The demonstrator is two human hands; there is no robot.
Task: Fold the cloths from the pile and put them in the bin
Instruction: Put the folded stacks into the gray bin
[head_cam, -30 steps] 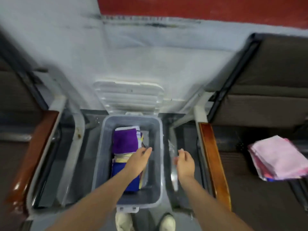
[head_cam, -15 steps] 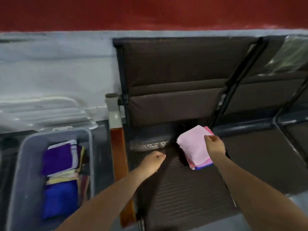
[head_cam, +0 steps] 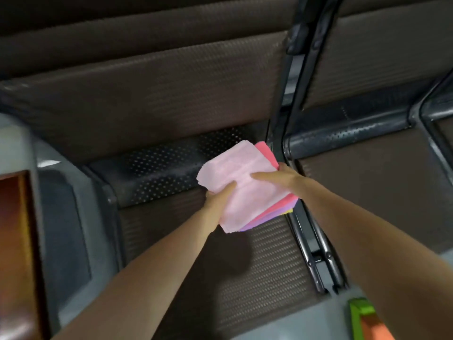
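Head view: pile of cloths (head_cam: 247, 190) is a flat stack, pale pink cloth on top w/ a faint woven band across it, stronger pink, purple & a sliver of yellow edges fanning out at its right & near-right side. Stack is held up over the brown mesh seat (head_cam: 257, 266), in front of the perforated metal strip at the seat's back, casting a dark shadow on the mesh below. Long axis runs diagonal, far-left to near-right; the near end sags down slightly, far corner points toward the backrest (head_cam: 147, 89). Left hand (head_cam: 217, 197) grips the stack's left edge, thumb on top, fingers hidden under it. Right hand (head_cam: 277, 179) grips the right edge, thumb laid flat across the pink top, fingers underneath. Wooden armrest (head_cam: 14, 241) at far left of frame; green & orange object (head_cam: 365, 320) at near right, too cut off to identify. Vs 0.5 s ago: left hand was a loose fist off the cloths, now it's on the stack; only the right hand had it then; bin was in frame at left, now out of view as camera swung right & closer.
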